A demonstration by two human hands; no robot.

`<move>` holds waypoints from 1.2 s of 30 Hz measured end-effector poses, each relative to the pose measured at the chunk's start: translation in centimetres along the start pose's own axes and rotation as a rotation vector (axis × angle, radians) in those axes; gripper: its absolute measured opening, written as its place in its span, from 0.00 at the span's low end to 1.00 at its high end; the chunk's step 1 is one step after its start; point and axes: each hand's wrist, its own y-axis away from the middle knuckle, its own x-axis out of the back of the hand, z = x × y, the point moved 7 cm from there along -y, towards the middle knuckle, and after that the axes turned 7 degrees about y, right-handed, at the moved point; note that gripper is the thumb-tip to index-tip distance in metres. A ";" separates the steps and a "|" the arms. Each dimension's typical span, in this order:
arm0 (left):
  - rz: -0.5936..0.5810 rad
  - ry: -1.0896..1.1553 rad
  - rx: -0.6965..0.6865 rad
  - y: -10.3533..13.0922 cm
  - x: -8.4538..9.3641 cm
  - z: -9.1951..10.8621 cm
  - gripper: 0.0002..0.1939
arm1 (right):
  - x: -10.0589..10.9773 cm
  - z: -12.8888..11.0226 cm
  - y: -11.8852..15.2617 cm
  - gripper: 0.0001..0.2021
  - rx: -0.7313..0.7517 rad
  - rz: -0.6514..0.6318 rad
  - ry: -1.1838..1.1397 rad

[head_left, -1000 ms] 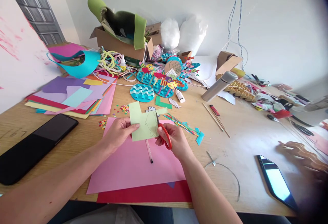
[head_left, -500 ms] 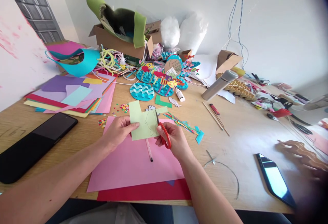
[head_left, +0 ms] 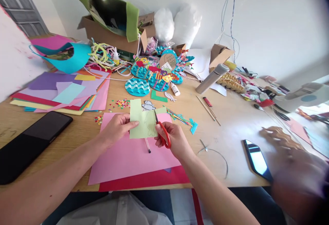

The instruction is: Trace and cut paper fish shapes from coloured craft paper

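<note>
My left hand [head_left: 123, 126] pinches a light green paper [head_left: 136, 129] by its left side, thumb on top. A rounded, fish-like outline is drawn on the paper, and a notch is cut from its upper edge. In my right hand [head_left: 174, 139] are red-handled scissors [head_left: 166, 136], their dark blades pointing away from me at the paper's right part, beside the outline. Both hands are above a pink sheet [head_left: 123, 163], where a pen [head_left: 147, 146] lies partly hidden by the green paper. Just beyond it is a paper fish cutout [head_left: 148, 105].
A black phone [head_left: 31, 142] lies left, near a stack of coloured paper [head_left: 46, 94]. Behind are blue wavy discs [head_left: 137, 87], a glue bottle [head_left: 175, 89] and a grey flask [head_left: 212, 78]. Paper strips [head_left: 180, 118] and another phone [head_left: 257, 160] are right. A blurred shape fills the lower right corner.
The whole view has shifted, so the table's things appear further left and higher. My hands keep their hold on the green paper and the scissors. The blurred shape at lower right shows more.
</note>
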 end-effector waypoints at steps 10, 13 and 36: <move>-0.337 -0.155 0.143 1.7 -3.5 -2.3 0.12 | -0.3 6.3 7.9 0.24 -0.121 0.203 -0.276; -0.401 -0.173 0.154 2.0 -4.3 -2.8 0.12 | -0.5 7.6 9.2 0.24 -0.132 0.264 -0.346; -0.037 0.116 0.043 0.7 -1.1 -1.6 0.11 | -0.8 5.2 9.9 0.21 -0.009 0.234 -0.140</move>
